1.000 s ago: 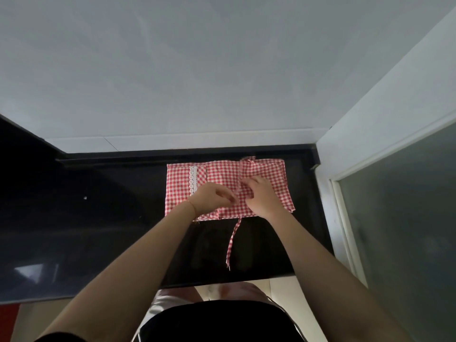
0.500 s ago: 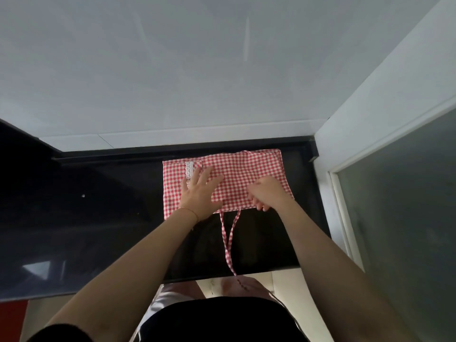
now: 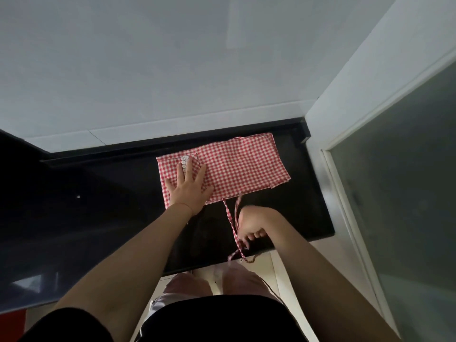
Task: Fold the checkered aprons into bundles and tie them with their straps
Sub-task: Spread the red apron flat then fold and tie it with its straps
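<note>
Apron (image 3: 237,166) lies folded flat in a long rectangle on black worktop (image 3: 303,201). Left hand (image 3: 188,187) pins it, fingers spread. Right hand (image 3: 249,224) fingers pinch straps (image 3: 230,218), drawn toward worktop edge. Rolling and tying not yet done.

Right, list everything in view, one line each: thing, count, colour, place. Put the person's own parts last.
Checkered apron: one, red and white, folded flat at the back of the counter.
Lace trim: one strip, white, on the apron's left end.
Straps: two, red and white checkered, running from the apron's near edge toward the counter's front edge.
Counter: one, glossy black, below the wall.
Wall: one, pale grey, behind the counter.
Glass door: one, frosted with a white frame, on the right.
Left hand: flat, pressing the apron's left end.
Right hand: closed on the straps, off the apron.
</note>
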Motion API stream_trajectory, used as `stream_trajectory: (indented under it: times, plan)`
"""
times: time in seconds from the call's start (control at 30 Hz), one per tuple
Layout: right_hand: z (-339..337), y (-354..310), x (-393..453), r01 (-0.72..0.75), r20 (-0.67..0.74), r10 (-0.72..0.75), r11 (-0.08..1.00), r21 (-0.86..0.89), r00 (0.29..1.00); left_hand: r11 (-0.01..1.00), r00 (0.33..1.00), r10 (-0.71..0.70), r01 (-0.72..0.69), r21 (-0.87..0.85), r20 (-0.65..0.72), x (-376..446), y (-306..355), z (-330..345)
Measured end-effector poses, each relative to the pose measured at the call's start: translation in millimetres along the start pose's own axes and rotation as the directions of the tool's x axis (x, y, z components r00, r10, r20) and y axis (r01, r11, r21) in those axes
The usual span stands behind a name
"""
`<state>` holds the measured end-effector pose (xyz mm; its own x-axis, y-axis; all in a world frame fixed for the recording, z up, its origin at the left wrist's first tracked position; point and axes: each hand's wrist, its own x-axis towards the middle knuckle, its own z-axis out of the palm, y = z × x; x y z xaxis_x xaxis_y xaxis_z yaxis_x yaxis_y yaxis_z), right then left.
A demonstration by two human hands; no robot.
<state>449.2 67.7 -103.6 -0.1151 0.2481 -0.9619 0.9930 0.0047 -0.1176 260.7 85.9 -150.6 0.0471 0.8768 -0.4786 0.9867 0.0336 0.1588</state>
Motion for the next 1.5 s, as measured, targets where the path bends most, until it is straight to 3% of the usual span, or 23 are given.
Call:
stream_trajectory:
  times: [0.07,0.1,0.17,0.2,0.27,0.33,0.4,0.53,0.67,0.73,0.77,0.8,0.83,0.9,0.93,0.97,1.0,1.07,1.17,1.23,1.33,1.4,1.5]
  plan:
    - [8.0,4.1,-8.8,-0.022,0.305,0.071,0.987,-0.159,0.950,1.000,1.000,0.007,-0.007,-0.004,0.025,3.5,0.9,-5.6]
    - [12.2,7.0,-8.8,-0.047,0.360,0.107,0.984,-0.171,0.927,1.000,0.999,0.011,-0.011,-0.004,0.035,4.3,0.9,-7.7]
    - [12.7,11.5,-10.4,-0.146,0.304,0.152,0.988,-0.043,0.941,1.000,0.999,0.015,-0.015,-0.006,0.037,4.5,-0.1,-8.9]
    - [9.6,11.5,-9.1,-0.176,0.210,0.158,0.982,0.072,0.965,1.000,0.999,0.015,-0.015,-0.006,0.035,4.3,-0.7,-9.1]
    - [1.8,7.5,-8.7,-0.124,-0.127,0.168,0.945,0.302,0.978,1.000,0.999,0.020,-0.019,-0.013,0.038,4.0,-2.0,-9.8]
    - [-5.0,-1.4,-1.3,0.042,-0.497,0.193,0.905,0.423,0.846,1.000,0.998,0.026,-0.025,-0.019,0.050,4.3,-2.1,-11.3]
    - [-7.2,-12.4,10.2,0.113,-0.625,0.180,0.909,0.400,0.759,1.000,0.998,0.022,-0.021,-0.019,0.063,4.6,-1.2,-13.5]
    - [-3.9,-31.5,22.1,0.013,-0.510,0.115,0.970,0.241,0.852,1.000,0.997,0.025,-0.024,-0.015,0.077,4.7,-1.9,-13.2]
    - [-12.2,-28.5,5.2,-0.037,-0.157,0.059,0.989,0.142,0.986,0.999,0.997,0.045,-0.044,-0.008,0.064,3.5,-6.0,-12.4]
    - [-23.1,-21.6,-4.9,-0.046,-0.154,0.075,0.982,0.185,0.985,0.998,0.997,0.067,-0.066,-0.013,0.033,2.5,-8.7,-13.2]
    - [-28.9,-18.8,-8.6,-0.057,-0.235,0.108,0.975,0.213,0.966,0.997,0.997,0.080,-0.080,-0.012,0.016,1.6,-10.8,-13.5]
    - [-36.2,-17.1,-10.8,-0.056,-0.385,0.141,0.973,0.222,0.912,0.996,0.996,0.095,-0.095,-0.003,0.000,1.4,-13.1,-14.4]
    - [-40.2,-16.2,-11.0,-0.040,-0.574,0.157,0.977,0.211,0.804,0.994,0.994,0.108,-0.108,0.016,-0.016,0.0,-15.7,-13.7]
    - [-41.7,-18.8,-3.8,0.055,-0.874,0.085,0.990,0.127,0.478,0.991,0.991,0.122,-0.118,0.066,-0.058,-4.8,-17.7,-10.2]
    - [-39.9,-21.4,4.0,0.113,-0.945,-0.001,0.993,0.038,0.327,0.989,0.988,0.128,-0.120,0.083,-0.091,-6.4,-15.2,-8.2]
    - [-36.5,-24.6,13.4,0.160,-0.966,-0.102,0.985,-0.065,0.237,0.988,0.981,0.141,-0.130,0.088,-0.132,-7.7,-10.1,-7.4]
    - [-32.8,-27.7,28.1,0.187,-0.956,-0.200,0.969,-0.161,0.214,0.986,0.974,0.157,-0.145,0.084,-0.164,-7.5,-3.3,-6.9]
    - [-24.6,-29.8,54.5,0.185,-0.901,-0.323,0.942,-0.279,0.289,0.980,0.964,0.196,-0.184,0.080,-0.178,-2.5,10.3,-6.3]
    - [-22.5,-7.7,78.1,0.113,-0.863,-0.276,0.961,-0.251,0.423,0.975,0.973,0.205,-0.193,0.114,-0.103,9.5,14.9,2.3]
    - [-19.1,23.9,85.9,0.042,-0.896,-0.193,0.980,-0.192,0.400,0.975,0.979,0.189,-0.178,0.130,-0.080,13.5,10.7,9.7]
    - [-19.4,66.7,84.8,0.029,-0.930,0.062,0.997,0.078,0.361,0.986,0.986,0.142,-0.134,0.103,-0.081,15.0,14.9,14.0]
    - [-25.9,75.9,75.8,0.050,-0.882,0.296,0.940,0.337,0.367,0.990,0.990,0.112,-0.104,0.094,-0.087,17.2,22.0,12.8]
    - [-47.7,79.3,57.0,0.145,-0.779,0.451,0.819,0.556,0.436,0.988,0.991,0.100,-0.089,0.125,-0.086,20.1,31.1,10.4]
